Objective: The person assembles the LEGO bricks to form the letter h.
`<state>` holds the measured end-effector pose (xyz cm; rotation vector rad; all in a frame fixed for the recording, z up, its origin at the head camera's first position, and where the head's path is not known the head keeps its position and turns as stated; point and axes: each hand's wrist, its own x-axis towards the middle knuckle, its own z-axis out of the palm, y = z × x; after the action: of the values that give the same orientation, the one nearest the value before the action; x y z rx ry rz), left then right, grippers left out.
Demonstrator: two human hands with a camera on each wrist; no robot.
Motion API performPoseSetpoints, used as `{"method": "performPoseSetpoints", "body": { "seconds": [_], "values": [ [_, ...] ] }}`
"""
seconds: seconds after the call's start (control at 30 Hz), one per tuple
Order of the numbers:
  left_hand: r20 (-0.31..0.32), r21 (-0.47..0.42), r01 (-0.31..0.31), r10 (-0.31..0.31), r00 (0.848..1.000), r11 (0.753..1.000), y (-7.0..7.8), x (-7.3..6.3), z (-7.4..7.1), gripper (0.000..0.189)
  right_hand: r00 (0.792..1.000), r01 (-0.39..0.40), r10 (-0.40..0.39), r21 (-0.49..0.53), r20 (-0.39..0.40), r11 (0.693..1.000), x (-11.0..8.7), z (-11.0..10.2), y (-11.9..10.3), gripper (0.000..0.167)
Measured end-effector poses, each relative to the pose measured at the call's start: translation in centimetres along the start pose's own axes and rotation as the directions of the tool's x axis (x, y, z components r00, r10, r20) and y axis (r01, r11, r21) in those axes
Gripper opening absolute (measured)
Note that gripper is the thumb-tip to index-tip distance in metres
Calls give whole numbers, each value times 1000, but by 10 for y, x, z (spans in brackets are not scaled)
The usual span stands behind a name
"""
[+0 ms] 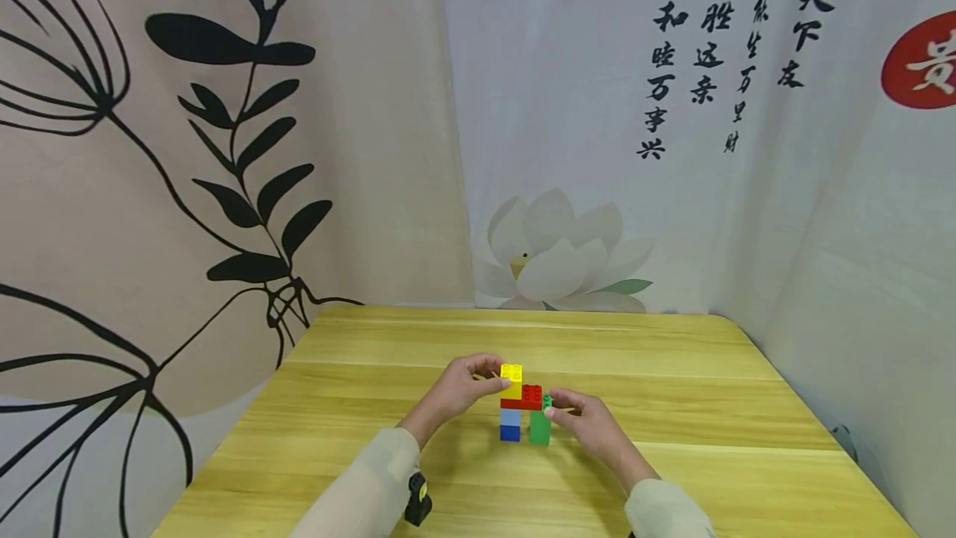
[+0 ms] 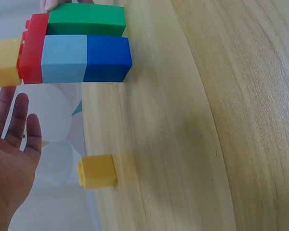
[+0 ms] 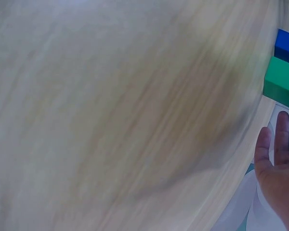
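A small structure of toy building bricks stands on the wooden table. Its left leg is a light blue brick (image 1: 510, 417) over a dark blue brick (image 1: 510, 433); green bricks (image 1: 539, 428) form the right leg. Across both lies a red brick (image 1: 532, 396), topped at its left end by a yellow brick (image 1: 511, 384). My left hand (image 1: 461, 387) pinches this yellow brick between thumb and fingers. On the other side, my right hand (image 1: 590, 422) holds the upper green brick by thumb and forefinger; its other fingers (image 3: 282, 139) extend loosely in the right wrist view.
Another yellow brick (image 2: 98, 172) lies on the table (image 2: 173, 144) in the left wrist view, apart from the structure. A black device (image 1: 418, 501) hangs at my left sleeve. Behind the table's far edge hangs a printed curtain (image 1: 388, 148).
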<state>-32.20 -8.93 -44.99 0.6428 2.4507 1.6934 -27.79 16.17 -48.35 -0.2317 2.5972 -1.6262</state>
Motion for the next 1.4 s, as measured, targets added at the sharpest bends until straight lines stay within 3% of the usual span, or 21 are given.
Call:
{"method": "performPoseSetpoints", "body": {
  "seconds": [0.33,0.57,1.07,1.4],
  "values": [
    [4,13,30,-30,1000,999,1,-2,-1,27,1000,-10,10,2,6,1000,1,1,0,51],
    [-2,54,14,-14,1000,998,1,0,-1,26,1000,-22,22,4,8,1000,1,1,1,52],
    [-33,12,36,-36,999,999,-1,-2,6,31,1000,-7,7,4,1,1000,3,0,5,51],
    [-15,13,7,-7,1000,1000,-1,-2,2,39,1000,4,-4,-7,-4,1000,1,0,2,51]
  ]
}}
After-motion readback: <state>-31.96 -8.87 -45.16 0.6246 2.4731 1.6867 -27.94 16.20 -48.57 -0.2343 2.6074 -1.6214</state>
